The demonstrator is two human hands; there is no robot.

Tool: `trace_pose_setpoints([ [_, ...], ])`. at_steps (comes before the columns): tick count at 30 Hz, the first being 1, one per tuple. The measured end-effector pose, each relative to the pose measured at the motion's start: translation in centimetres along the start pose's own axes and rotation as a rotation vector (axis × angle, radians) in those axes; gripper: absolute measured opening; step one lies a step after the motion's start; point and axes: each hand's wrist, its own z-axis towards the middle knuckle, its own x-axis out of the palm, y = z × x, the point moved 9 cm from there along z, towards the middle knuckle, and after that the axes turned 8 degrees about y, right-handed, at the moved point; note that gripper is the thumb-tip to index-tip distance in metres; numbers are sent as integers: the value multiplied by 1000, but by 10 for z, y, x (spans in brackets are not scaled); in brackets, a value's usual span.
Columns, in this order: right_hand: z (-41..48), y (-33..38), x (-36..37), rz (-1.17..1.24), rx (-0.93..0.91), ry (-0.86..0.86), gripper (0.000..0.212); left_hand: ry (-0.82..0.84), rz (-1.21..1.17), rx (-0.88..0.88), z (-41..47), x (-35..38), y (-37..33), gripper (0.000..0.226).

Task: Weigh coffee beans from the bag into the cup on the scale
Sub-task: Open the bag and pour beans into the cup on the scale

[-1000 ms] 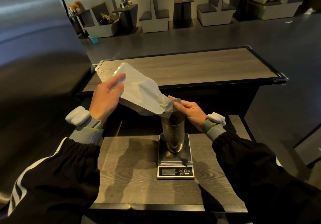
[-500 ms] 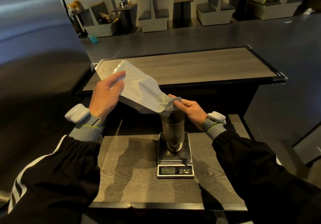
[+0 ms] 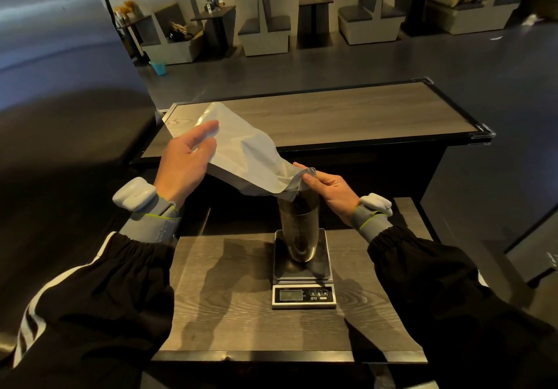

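A silver foil coffee bag [image 3: 244, 156] is tilted down to the right, its open mouth resting over the rim of a tall metal cup [image 3: 299, 231]. The cup stands upright on a small digital scale [image 3: 303, 280] on the lower wooden table. My left hand [image 3: 185, 159] holds the bag's raised bottom end. My right hand [image 3: 329, 189] pinches the bag's mouth at the cup's rim. Dark beans show inside the top of the cup. The scale's display is too small to read.
The lower wooden table [image 3: 229, 298] lies under the scale, and a higher counter [image 3: 347, 114] runs behind it. A curved metal wall [image 3: 60, 117] rises on the left. Booth seats and small tables stand far back across the floor.
My left hand and the bag's raised end have lifted slightly. The cup, the scale and my right hand stay where they were.
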Motion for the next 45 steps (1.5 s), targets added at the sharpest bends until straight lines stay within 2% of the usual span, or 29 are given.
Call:
trace_pose_setpoints([
  [45, 0, -2, -1, -41, 46, 12, 31, -18, 54, 63, 3, 0, -17, 38],
])
